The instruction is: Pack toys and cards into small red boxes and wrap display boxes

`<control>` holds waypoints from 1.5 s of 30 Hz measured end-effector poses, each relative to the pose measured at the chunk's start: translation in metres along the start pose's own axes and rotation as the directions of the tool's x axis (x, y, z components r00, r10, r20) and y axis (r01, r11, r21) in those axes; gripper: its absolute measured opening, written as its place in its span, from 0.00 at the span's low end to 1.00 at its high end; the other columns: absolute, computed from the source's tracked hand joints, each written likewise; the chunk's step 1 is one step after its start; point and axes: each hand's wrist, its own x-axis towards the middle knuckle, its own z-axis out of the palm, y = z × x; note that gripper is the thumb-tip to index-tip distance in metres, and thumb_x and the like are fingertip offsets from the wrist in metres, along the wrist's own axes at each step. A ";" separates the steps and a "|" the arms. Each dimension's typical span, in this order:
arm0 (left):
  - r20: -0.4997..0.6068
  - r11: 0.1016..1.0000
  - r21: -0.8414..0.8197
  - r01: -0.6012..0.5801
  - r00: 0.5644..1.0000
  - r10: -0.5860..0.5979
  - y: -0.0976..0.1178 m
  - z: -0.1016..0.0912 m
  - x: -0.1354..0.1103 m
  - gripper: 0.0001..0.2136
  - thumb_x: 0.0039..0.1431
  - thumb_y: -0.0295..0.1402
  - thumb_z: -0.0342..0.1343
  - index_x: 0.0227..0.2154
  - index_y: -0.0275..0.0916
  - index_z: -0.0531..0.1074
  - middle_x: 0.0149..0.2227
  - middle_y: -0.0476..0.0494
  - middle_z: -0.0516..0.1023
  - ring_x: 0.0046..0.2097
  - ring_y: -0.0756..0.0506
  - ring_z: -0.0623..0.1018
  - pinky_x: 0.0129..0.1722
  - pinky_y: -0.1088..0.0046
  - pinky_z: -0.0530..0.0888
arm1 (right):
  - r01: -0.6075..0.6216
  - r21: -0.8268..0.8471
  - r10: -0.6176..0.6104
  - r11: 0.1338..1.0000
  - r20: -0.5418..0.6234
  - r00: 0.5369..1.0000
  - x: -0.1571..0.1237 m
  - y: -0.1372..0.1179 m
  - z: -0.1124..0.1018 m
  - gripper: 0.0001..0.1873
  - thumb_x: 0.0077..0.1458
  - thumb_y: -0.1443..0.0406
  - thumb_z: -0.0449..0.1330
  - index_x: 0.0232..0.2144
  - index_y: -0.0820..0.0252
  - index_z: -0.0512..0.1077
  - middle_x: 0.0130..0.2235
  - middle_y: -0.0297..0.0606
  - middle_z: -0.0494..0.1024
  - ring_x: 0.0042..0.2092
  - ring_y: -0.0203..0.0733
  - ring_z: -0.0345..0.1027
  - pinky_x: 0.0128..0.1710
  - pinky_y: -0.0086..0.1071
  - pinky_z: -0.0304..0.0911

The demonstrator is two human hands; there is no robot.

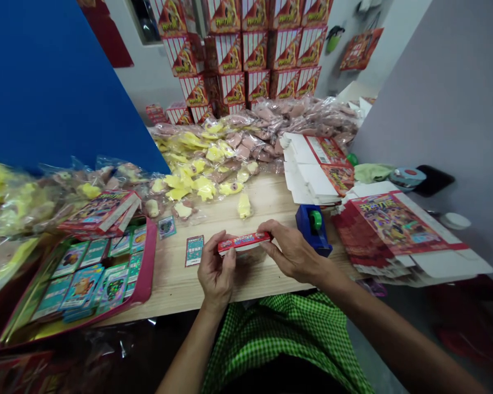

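Note:
Both my hands hold a small flat red box (244, 242) just above the wooden table (267, 202), near its front edge. My left hand (216, 269) pinches the box's left end with thumb and fingers. My right hand (291, 251) grips its right end, fingers curled over the top. A single teal card (194, 250) lies on the table just left of my left hand. A blue tape dispenser (313, 228) with a green roll stands right behind my right hand.
A pink tray (144, 279) of teal cards sits at the left, with a folded red box (102, 210) above it. Bagged yellow and pink toys (213, 158) pile across the back. Flat unfolded cartons (394, 230) stack at the right. Red cartons (246, 54) are stacked against the far wall.

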 end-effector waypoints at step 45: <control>0.517 0.704 0.360 -0.612 0.759 0.396 0.017 0.020 0.038 0.06 0.61 0.23 0.61 0.40 0.36 0.77 0.44 0.39 0.82 0.42 0.45 0.83 0.43 0.70 0.80 | -0.845 0.341 0.890 0.412 -0.348 0.294 -0.119 0.012 -0.017 0.11 0.50 0.61 0.57 0.20 0.55 0.62 0.42 0.46 0.74 0.48 0.49 0.70 0.39 0.37 0.71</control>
